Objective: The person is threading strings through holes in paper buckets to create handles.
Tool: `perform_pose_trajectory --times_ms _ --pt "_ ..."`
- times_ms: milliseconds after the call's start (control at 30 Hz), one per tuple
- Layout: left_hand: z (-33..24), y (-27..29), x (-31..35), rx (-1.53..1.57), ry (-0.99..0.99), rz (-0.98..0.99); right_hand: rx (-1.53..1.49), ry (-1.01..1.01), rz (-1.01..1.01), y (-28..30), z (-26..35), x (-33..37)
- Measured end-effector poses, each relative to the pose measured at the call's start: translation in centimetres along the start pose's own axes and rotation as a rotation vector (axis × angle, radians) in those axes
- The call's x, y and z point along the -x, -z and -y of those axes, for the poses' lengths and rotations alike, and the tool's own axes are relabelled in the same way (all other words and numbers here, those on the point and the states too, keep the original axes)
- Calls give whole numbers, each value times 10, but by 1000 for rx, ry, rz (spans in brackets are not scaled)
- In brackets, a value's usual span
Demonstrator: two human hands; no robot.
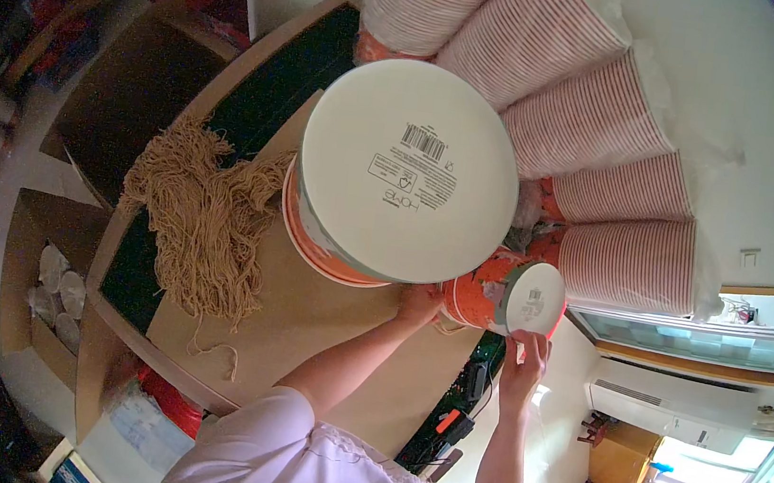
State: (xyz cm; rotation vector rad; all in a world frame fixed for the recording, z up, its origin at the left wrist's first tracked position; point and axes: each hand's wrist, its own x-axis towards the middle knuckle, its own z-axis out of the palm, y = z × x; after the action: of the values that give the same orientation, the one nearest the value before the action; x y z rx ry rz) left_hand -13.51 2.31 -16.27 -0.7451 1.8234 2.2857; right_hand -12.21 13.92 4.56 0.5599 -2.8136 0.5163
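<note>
My left hand (420,304) holds the open end of a small orange paper bucket (479,290) lying on its side, its fingers partly hidden by it. The bucket's white round base (535,302) with a green edge faces right. Close to that base, my right hand (527,355) is closed in a pinch; a small pale bit shows at the fingertips, too small to name. Just left of the small bucket stands a large upturned paper bucket (405,163) with a wide white base, over orange sides. A hank of brown twine (204,211) lies to its left, with a loose end trailing toward me.
Tall stacks of white-and-red-rimmed paper buckets (601,123) in clear plastic line the table's far right side. Brown cardboard (302,318) covers much of the dark green tabletop. Open cartons (37,297) stand at the left. A black device (452,425) with cords lies at the near edge.
</note>
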Motion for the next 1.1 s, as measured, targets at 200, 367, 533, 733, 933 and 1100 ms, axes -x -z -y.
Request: perform_pose_trajectory --times_ms 200,367,533,733,933,1100 --pt "-6 1 2 -33 -41 -36 -38 -36 43 -1 -3 -5" --pt "5 -2 -8 -124 -213 -159 -42 -29 87 -2 -4 -10" --pt "16 -12 -13 -153 -449 -265 -22 -45 123 0 -10 -8" --pt "14 -4 -13 -124 -497 -430 -25 -55 124 -2 -12 -7" --pt "11 -3 -6 -257 -544 -137 -39 -40 108 -5 -7 -10" --pt "21 1 1 -301 -367 -165 -49 -31 114 -6 -6 -11"
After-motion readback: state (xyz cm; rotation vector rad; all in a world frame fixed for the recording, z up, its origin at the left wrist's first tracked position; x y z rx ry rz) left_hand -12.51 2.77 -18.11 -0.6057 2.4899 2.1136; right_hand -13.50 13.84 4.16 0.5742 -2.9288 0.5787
